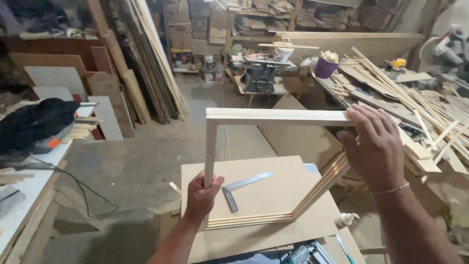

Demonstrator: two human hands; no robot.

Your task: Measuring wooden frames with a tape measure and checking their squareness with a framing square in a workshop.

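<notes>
Hands tilted a wooden frame up in a workshop.
Left hand (pixel 201 196) gripped the frame (pixel 273 117); right hand (pixel 373 146) clasped its corner above board (pixel 273 195) and square (pixel 242 188).

A cluttered woodworking shop with a grey concrete floor (pixel 146 156). Boards and panels (pixel 146 63) lean against the left wall. Shelves (pixel 273 14) stacked with offcuts line the back. A table saw (pixel 261 73) stands mid-room; a bench piled with wooden strips (pixel 415 107) fills the right side.
</notes>
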